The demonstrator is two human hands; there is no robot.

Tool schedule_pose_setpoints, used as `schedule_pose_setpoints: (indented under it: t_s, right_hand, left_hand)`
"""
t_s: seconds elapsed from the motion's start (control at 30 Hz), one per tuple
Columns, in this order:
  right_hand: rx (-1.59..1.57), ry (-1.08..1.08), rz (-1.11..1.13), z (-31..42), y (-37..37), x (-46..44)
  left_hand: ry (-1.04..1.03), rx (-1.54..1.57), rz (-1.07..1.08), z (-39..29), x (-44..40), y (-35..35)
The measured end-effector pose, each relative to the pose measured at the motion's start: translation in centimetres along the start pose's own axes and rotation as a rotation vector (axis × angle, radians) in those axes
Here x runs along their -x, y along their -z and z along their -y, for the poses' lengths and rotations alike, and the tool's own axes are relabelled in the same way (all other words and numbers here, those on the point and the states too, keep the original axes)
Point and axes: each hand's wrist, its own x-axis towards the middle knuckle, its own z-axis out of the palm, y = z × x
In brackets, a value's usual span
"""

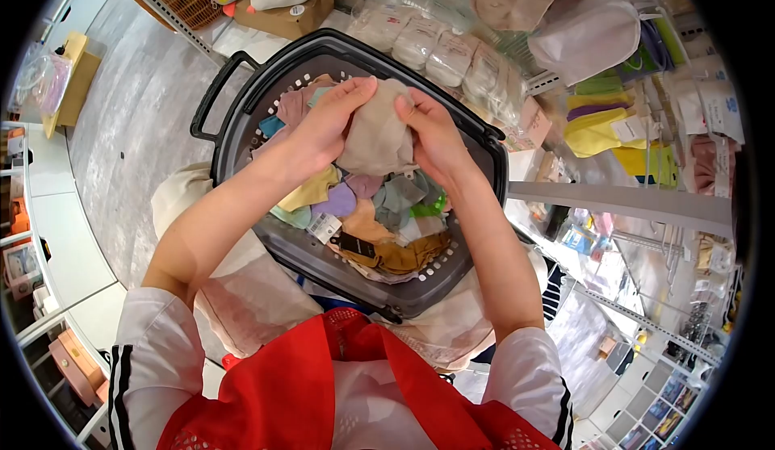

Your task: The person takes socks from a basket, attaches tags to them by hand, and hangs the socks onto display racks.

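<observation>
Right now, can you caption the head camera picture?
Left hand and right hand hold beige cloth over a basket of colorful cloths.

Pale grey, mottled flooring (pixel 129 135) spreads between nine and ten o'clock, beside a curving run of glossy white low cabinets (pixel 69 224) at nine. A slim, perforated white metal upright (pixel 194 38) slants across towards half past ten. At three o'clock juts a long, flat, light-grey shelf edge (pixel 630 203). Bright white light glares off the flooring just past four o'clock.
</observation>
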Motion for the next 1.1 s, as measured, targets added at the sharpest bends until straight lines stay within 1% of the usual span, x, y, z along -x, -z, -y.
schedule_pose_setpoints:
  t_s: [0.07,0.13,0.23,0.37,0.43,0.53,0.57,0.63,0.67,0.73,0.8,0.83,0.9,1.0,1.1]
  right_hand:
    - [-0.125,0.012,-0.036,0.0,-0.4,0.0]
    - [-0.221,0.041,-0.073,0.0,-0.7,0.0]
    - [-0.141,0.071,-0.089,-0.5,-0.1,-0.2]
    - [-0.012,0.047,-0.159,-0.6,0.0,0.1]
    - [0.115,0.078,-0.214,-1.1,0.5,-0.2]
    - [0.106,0.043,-0.206,-0.5,0.4,0.1]
    - [0.185,0.041,-0.212,-0.3,0.0,0.2]
    - [0.343,0.037,-0.222,-0.1,-0.7,0.4]
    - [0.364,0.016,-0.177,0.0,-0.7,0.5]
    - [0.406,-0.025,-0.087,0.0,-0.7,0.6]
    - [0.458,-0.031,-0.089,0.0,-0.3,0.5]
    - [0.484,-0.034,-0.091,0.0,-0.1,0.5]
    - [0.432,0.016,-0.147,-0.4,0.5,0.2]
    - [0.415,0.086,-0.189,-0.6,1.1,0.1]
    - [0.383,0.13,-0.204,-0.7,1.3,0.1]
  left_hand:
    - [0.059,0.01,0.043,-0.6,-0.1,-0.1]
    - [0.063,-0.038,0.067,-0.2,-0.4,0.4]
    - [0.073,-0.103,0.053,0.3,-0.3,0.4]
    - [0.128,-0.22,0.045,-0.2,0.1,0.0]
    - [0.112,-0.264,0.041,0.1,-0.1,0.0]
    - [0.053,-0.324,0.058,0.4,-0.4,0.5]
    - [0.027,-0.344,0.066,0.4,-0.4,0.7]
    - [-0.06,-0.349,-0.014,0.7,-0.6,0.6]
    - [-0.105,-0.351,-0.054,0.7,-0.7,0.5]
    - [-0.111,-0.304,-0.12,0.4,-0.7,0.8]
    - [-0.118,-0.257,-0.219,0.4,-0.8,0.9]
    - [-0.163,-0.285,-0.254,0.6,-0.9,0.9]
    - [-0.253,-0.342,-0.325,0.7,-0.8,0.6]
    - [-0.079,-0.462,-0.203,0.2,-0.3,0.2]
    - [-0.118,-0.512,-0.112,0.8,-1.0,1.0]
